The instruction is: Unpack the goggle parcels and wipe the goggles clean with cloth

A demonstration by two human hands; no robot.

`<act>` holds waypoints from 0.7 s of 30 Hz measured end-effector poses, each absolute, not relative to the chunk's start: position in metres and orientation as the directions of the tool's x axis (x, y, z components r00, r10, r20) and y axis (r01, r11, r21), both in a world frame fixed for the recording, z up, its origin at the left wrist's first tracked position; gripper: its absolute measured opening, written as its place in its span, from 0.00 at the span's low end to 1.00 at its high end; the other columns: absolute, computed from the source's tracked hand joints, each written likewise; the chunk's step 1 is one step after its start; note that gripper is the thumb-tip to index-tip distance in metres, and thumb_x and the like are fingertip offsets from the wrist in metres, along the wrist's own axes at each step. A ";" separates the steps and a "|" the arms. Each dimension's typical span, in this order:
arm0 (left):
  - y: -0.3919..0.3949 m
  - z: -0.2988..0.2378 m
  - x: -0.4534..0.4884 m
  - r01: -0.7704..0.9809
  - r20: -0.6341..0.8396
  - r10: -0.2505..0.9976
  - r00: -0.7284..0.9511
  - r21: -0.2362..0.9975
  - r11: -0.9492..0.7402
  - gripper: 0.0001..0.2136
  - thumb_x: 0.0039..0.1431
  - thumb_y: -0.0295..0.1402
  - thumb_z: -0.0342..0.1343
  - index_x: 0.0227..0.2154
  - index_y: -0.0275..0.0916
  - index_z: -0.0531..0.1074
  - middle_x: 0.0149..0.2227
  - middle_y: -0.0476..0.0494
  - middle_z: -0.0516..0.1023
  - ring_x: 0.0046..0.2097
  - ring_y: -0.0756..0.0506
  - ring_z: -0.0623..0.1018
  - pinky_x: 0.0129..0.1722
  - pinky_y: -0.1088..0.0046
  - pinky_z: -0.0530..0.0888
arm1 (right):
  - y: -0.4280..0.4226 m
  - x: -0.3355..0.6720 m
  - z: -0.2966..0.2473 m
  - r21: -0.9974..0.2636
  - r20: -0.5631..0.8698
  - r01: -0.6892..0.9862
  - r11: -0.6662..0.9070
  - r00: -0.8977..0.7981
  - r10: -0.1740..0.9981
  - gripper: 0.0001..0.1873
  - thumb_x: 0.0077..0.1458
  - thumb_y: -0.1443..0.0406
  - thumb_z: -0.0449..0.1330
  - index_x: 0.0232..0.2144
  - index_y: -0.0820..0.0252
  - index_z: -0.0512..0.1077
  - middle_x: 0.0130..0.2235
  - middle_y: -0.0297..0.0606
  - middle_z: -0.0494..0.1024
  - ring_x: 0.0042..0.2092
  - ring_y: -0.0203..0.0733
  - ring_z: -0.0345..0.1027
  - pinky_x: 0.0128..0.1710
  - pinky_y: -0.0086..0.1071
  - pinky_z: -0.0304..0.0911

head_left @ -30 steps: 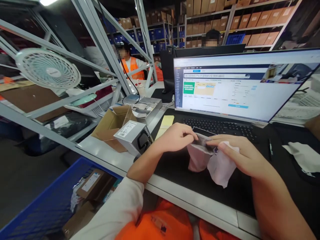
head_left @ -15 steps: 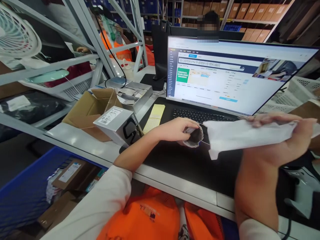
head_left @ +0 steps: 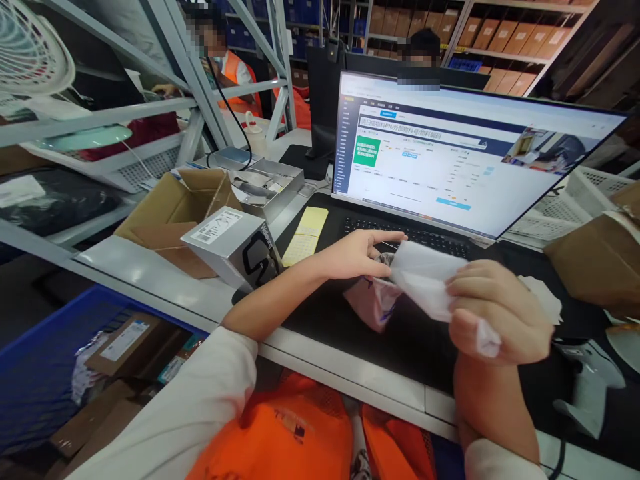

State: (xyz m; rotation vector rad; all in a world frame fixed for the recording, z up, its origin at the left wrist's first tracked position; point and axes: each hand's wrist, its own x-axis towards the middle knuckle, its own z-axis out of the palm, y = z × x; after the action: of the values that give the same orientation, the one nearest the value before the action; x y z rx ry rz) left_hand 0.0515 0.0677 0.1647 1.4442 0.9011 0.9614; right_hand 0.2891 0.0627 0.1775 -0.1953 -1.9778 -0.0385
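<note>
My left hand point(head_left: 353, 255) grips the rim of a small pinkish-white bag point(head_left: 373, 303) that hangs over the black desk mat. Its index finger is stretched out towards the keyboard, and a greyish lining shows at the bag's mouth. In my right hand point(head_left: 500, 310) is a crumpled, see-through white wrapper point(head_left: 425, 277), with one end bunched in the closed fingers. The wrapper's far end meets the bag's mouth beside my left fingertips. Whether anything is inside the bag or the wrapper cannot be seen.
A monitor point(head_left: 425, 160) and keyboard point(head_left: 415, 237) stand ahead. Left are a grey product box point(head_left: 233, 247), an open carton point(head_left: 175, 213) and a yellow note pad point(head_left: 306, 237). A handheld scanner point(head_left: 587, 387) and a brown carton point(head_left: 593, 260) lie right. A blue crate point(head_left: 30, 373) stands below left.
My right hand has moved left and down, bringing the wrapper to the bag's mouth. The bag's mouth has turned upward in my left hand. A white piece now shows behind my right hand.
</note>
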 end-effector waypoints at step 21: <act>0.082 0.155 0.046 -0.077 0.450 0.862 -0.234 0.875 -0.477 0.26 0.50 0.26 0.57 0.55 0.41 0.71 0.46 0.45 0.77 0.24 0.57 0.70 0.20 0.83 0.69 | 0.081 0.238 0.140 -0.479 0.848 0.092 0.873 -0.208 0.487 0.27 0.66 0.68 0.53 0.65 0.48 0.68 0.63 0.40 0.72 0.66 0.51 0.63 0.67 0.54 0.60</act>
State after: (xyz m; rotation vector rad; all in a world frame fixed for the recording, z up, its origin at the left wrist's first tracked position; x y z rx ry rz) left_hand 0.0461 0.0818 0.1553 1.3427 0.9893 1.7870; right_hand 0.2375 0.0805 0.1403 -0.4420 -1.7612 0.3816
